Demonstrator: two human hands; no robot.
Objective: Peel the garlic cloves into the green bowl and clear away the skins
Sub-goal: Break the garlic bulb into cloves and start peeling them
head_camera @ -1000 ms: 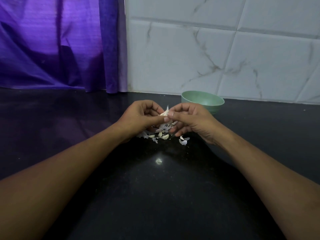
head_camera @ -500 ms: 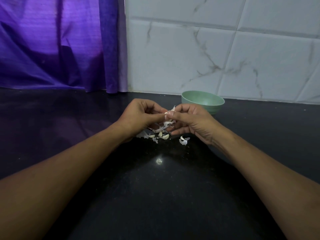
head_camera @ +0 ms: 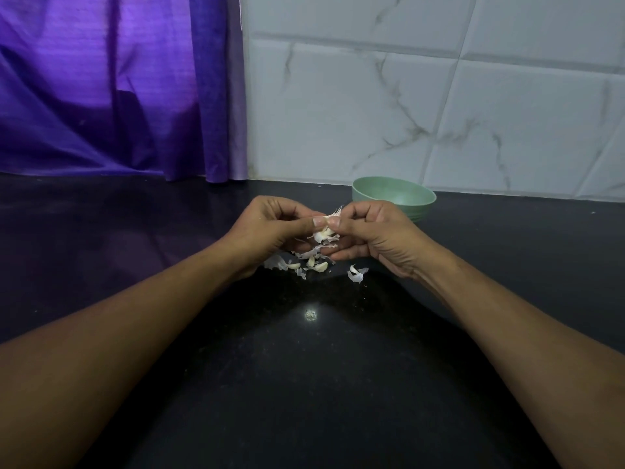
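Two bare hands meet in the middle, above a dark worktop (head_camera: 304, 384). The left hand (head_camera: 270, 228) has its fingers curled, and its thumb and first finger pinch a garlic clove (head_camera: 325, 230). The right hand (head_camera: 375, 238) is curled too and pinches the same clove from the other side. The two thumbs almost touch. Thin white skin sticks out from the clove, up at the top and down below it.

Under the hands lies a small heap of garlic skins (head_camera: 302, 262) on the worktop. Some bits in it are thin and white. A few are fatter and yellowish and look like cloves. One curled piece of skin (head_camera: 356, 274) lies a little apart, on the right side of the heap, near the right wrist.

The green bowl (head_camera: 399, 191) stands upright on the worktop, just behind the right hand and close to the wall. The hand hides its near edge. Only the far inside wall shows, and it is plain green. The bottom of the bowl is hidden, so I cannot tell what is in it.

Behind the worktop is a white tiled wall (head_camera: 439, 113) with grey lines. A purple curtain (head_camera: 101, 86) hangs at the left. A small bright spot of light (head_camera: 310, 314) shines on the worktop.
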